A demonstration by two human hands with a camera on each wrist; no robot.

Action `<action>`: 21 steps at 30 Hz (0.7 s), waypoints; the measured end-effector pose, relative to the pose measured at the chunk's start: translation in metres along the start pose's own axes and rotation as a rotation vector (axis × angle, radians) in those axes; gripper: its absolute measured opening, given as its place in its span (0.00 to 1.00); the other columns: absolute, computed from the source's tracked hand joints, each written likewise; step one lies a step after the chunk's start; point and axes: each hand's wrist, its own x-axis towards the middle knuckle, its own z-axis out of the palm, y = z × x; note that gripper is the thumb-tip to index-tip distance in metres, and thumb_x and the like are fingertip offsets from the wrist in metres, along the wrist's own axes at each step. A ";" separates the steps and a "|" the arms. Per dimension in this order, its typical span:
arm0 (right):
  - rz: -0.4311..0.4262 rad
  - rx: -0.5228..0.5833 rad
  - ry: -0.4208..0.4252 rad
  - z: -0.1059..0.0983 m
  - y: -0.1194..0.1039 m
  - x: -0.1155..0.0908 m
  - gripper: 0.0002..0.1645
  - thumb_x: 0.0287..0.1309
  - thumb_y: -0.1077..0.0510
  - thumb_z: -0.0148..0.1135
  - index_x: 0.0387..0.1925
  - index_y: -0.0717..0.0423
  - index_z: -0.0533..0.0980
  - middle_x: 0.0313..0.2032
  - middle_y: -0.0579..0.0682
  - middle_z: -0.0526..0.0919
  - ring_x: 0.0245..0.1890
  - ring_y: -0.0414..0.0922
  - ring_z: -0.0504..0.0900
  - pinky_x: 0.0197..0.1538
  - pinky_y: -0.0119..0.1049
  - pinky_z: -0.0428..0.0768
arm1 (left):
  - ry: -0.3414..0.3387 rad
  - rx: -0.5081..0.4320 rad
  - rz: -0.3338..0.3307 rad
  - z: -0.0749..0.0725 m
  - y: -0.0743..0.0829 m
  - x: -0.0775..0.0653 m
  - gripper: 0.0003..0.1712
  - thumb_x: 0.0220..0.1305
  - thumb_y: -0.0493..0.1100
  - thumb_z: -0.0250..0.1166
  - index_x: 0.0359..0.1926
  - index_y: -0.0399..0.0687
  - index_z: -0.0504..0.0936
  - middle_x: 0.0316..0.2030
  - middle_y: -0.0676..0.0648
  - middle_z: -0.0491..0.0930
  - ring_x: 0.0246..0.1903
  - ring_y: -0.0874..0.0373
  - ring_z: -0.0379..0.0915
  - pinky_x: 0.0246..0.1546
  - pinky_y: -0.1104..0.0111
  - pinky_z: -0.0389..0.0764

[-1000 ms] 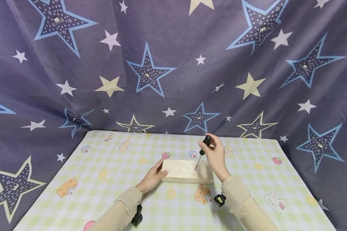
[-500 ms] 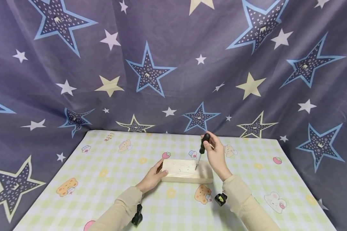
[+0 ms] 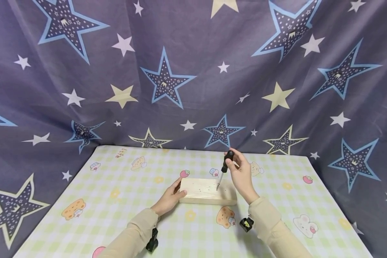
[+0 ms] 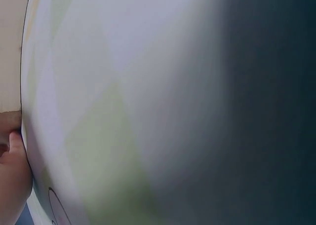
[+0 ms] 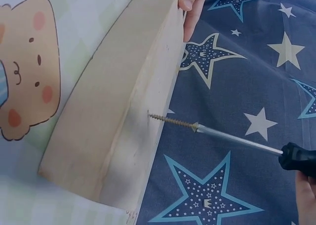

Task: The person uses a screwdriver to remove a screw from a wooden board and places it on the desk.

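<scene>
My right hand grips the black handle of a screwdriver, its shaft slanting down to a wooden block. In the right wrist view the screwdriver's tip sits in the head of a brass-coloured screw, whose point is at the block's top face with most of its thread exposed. Holding the block's left end is my left hand, thumb at the near edge and fingers behind. Small dark marks dot the block's top. In the left wrist view only part of the hand and the block's edge show.
The block lies on a table with a green-and-white checked cloth printed with cartoon figures. Behind it hangs a dark star-patterned curtain. A black wrist camera is strapped at the right sleeve, another wrist camera at the left.
My right fingers have shifted round the screwdriver's handle, and the handle leans slightly differently. The left hand and block stay in place; the head view has drifted slightly.
</scene>
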 end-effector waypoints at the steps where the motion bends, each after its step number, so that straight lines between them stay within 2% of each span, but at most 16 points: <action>1: -0.001 0.003 0.000 0.000 0.000 -0.001 0.24 0.59 0.67 0.55 0.58 0.61 0.68 0.49 0.65 0.77 0.40 0.32 0.76 0.47 0.21 0.75 | 0.002 -0.002 0.000 0.000 0.000 0.000 0.43 0.66 0.46 0.55 0.71 0.37 0.41 0.70 0.36 0.44 0.70 0.45 0.40 0.69 0.55 0.48; 11: -0.021 0.009 0.009 -0.001 0.002 -0.001 0.23 0.60 0.66 0.54 0.58 0.60 0.69 0.48 0.66 0.77 0.41 0.33 0.76 0.47 0.20 0.76 | 0.028 0.008 -0.014 0.001 0.004 -0.002 0.41 0.66 0.44 0.55 0.71 0.37 0.42 0.70 0.36 0.44 0.70 0.44 0.40 0.69 0.53 0.49; 18: -0.010 0.009 0.006 -0.003 0.002 -0.001 0.24 0.60 0.67 0.54 0.59 0.60 0.68 0.49 0.66 0.77 0.41 0.32 0.76 0.48 0.21 0.76 | 0.012 -0.020 0.002 0.003 0.028 -0.012 0.39 0.67 0.39 0.54 0.70 0.32 0.43 0.69 0.32 0.44 0.69 0.41 0.40 0.69 0.51 0.49; 21: -0.003 0.003 0.004 -0.003 0.002 0.000 0.24 0.60 0.66 0.54 0.59 0.59 0.68 0.49 0.65 0.77 0.41 0.31 0.76 0.48 0.21 0.75 | 0.013 -0.021 0.016 0.003 0.031 -0.014 0.39 0.67 0.39 0.54 0.69 0.31 0.42 0.69 0.31 0.44 0.69 0.39 0.40 0.68 0.49 0.49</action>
